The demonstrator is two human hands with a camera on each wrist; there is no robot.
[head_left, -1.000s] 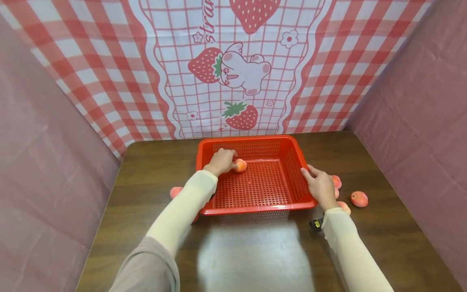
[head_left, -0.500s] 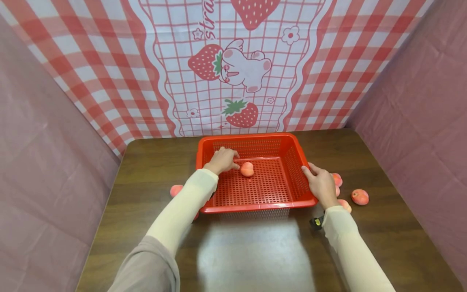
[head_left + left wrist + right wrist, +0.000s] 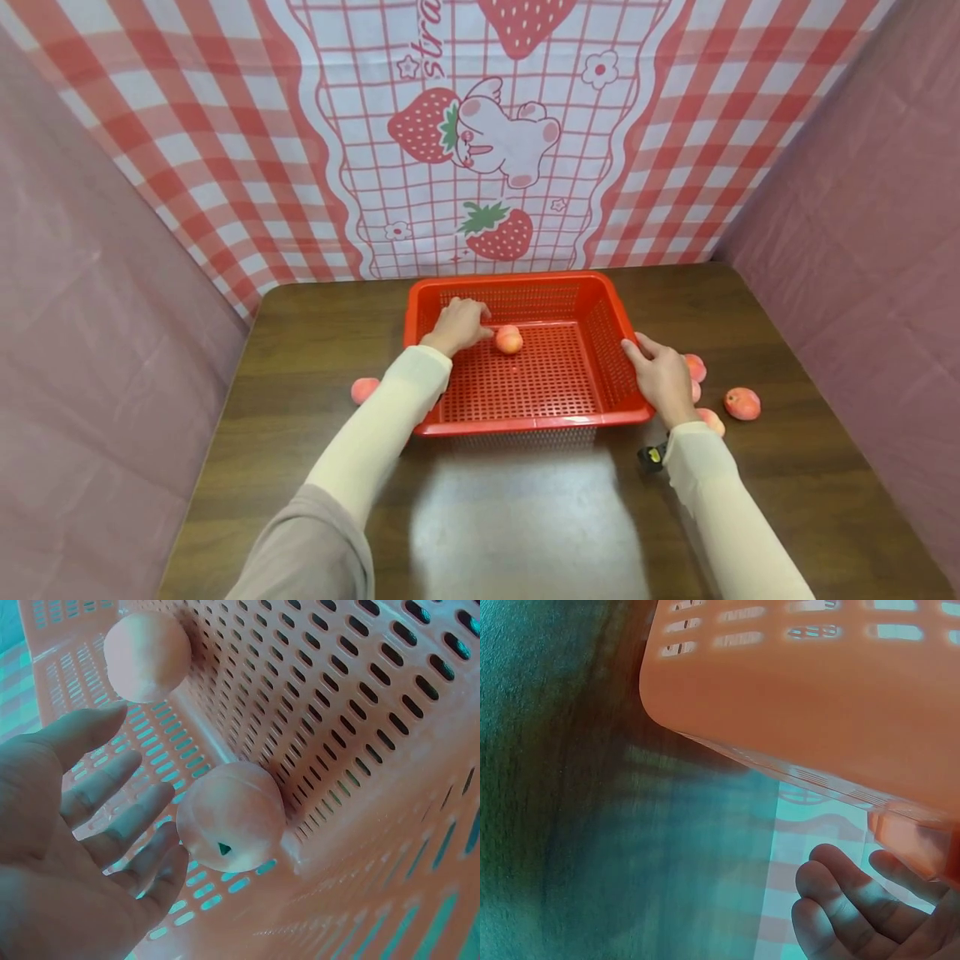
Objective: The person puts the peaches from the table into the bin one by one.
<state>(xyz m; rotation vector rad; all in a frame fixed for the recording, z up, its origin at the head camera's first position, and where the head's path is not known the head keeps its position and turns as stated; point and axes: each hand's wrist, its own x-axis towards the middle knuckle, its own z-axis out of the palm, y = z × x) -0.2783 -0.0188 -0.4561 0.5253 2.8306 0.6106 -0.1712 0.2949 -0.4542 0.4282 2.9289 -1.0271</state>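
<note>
Inside the red plastic basket (image 3: 517,421), my left hand (image 3: 459,325) hovers with its fingers loosely spread, holding nothing. A pink-orange peach (image 3: 509,339) lies on the basket floor just right of those fingertips. The left wrist view shows two peaches in the basket: a near peach (image 3: 232,817) by my fingertips and another peach (image 3: 147,656) beyond my thumb. Which of them the head view shows, I cannot tell. My right hand (image 3: 663,383) grips the basket's right rim, thumb over the edge; in the right wrist view its curled fingers (image 3: 855,900) are below the rim.
Several peaches lie right of the basket, among them a separate peach (image 3: 742,403); my right hand partly covers others. One peach (image 3: 365,390) is left of the basket, beside my forearm. The wooden table (image 3: 300,333) ends at a strawberry-patterned cloth (image 3: 495,175).
A second ago my left hand pinched a peach; it has let go, and the peach sits slightly farther right on the basket floor. My right hand stays on the rim.
</note>
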